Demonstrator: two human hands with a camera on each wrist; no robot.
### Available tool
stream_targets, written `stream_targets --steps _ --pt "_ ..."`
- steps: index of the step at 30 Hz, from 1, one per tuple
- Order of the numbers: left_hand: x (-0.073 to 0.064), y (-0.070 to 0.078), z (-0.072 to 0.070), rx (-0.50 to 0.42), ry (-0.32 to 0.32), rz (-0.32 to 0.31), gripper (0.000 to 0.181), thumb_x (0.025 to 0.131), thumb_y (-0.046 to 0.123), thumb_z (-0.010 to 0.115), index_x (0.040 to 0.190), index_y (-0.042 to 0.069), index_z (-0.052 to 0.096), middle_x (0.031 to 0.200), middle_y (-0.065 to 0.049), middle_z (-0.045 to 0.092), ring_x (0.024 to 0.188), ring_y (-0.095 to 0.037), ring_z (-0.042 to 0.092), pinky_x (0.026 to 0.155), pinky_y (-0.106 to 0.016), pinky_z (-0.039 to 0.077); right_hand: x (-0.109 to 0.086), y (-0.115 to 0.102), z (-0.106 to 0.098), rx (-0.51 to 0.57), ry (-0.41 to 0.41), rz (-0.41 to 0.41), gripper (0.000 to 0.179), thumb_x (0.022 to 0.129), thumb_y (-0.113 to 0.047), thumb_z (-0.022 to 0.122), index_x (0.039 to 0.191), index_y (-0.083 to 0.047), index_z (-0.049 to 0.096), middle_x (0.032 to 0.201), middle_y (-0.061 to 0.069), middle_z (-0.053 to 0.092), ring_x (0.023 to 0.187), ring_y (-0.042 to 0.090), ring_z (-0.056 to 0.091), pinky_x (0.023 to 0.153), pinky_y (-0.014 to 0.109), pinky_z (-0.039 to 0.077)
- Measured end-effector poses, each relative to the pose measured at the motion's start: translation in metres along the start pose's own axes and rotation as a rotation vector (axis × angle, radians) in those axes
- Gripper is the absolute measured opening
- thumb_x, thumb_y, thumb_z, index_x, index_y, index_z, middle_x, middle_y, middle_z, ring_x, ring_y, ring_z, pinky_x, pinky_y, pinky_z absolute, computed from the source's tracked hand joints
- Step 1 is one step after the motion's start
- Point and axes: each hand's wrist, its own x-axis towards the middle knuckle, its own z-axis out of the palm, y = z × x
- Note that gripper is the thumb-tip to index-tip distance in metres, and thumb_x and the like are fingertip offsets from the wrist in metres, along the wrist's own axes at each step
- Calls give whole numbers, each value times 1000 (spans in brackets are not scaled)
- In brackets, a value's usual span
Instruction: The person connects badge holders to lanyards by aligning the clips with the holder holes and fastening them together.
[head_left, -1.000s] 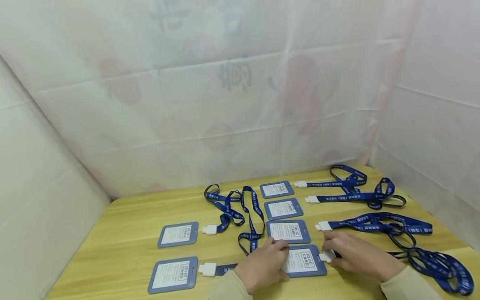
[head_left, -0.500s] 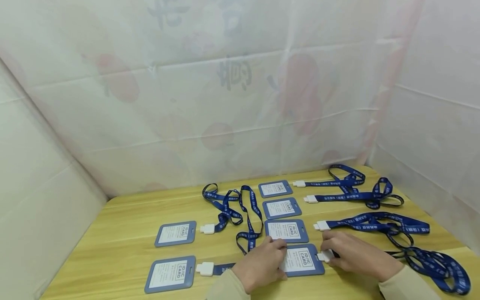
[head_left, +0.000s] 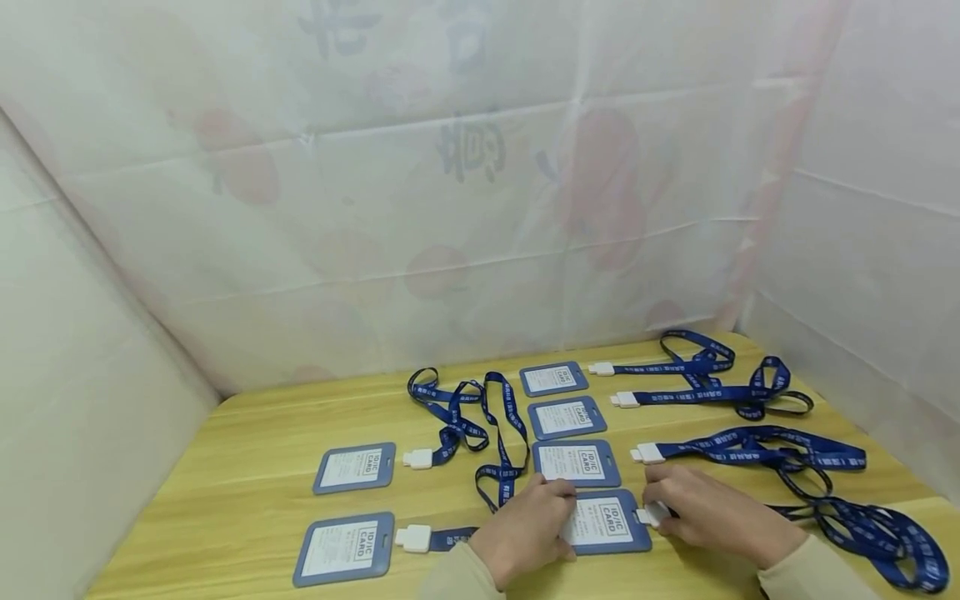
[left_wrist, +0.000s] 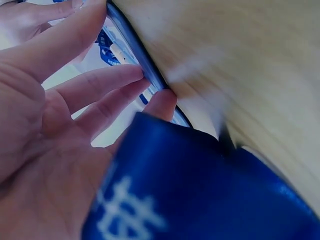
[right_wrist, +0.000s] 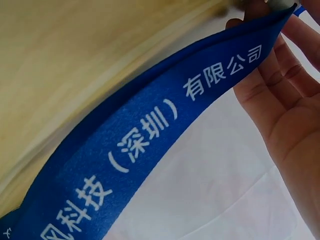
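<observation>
The ID badge holder, near five o'clock on the desk, is gripped by curled fingers of the left hand; at its three o'clock, the lanyard clip is pinched by the right hand. Both are best kept level; room is tighter at twelve, by another badge, than six.
</observation>
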Motion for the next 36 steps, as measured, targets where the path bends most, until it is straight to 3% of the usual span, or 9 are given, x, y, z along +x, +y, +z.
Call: stream_targets --steps 11,22,36 --pt "5 2 -1 -82 40 -71 48 70 27 94 112 9 78 122 3 69 100 -10 59 86 -17 51 2 -2 0 1 0 12 15 77 -7 86 90 -11 78 85 -15 51 71 0 43 59 23 48" --pt "6 2 1 -107 44 -81 43 67 26 95 104 9 79 100 4 64 82 -7 48 72 -16 49 2 -2 -2 29 -34 47 13 80 -8 84 90 -11 77 86 -15 48 72 2 42 60 25 44" --pt "5 2 0 -143 84 -95 42 63 25 97 98 8 81 99 3 68 81 -5 51 77 -18 51 3 -2 -1 14 -27 29 13 80 -8 84 88 -14 77 84 -16 46 70 1 41 59 23 42"
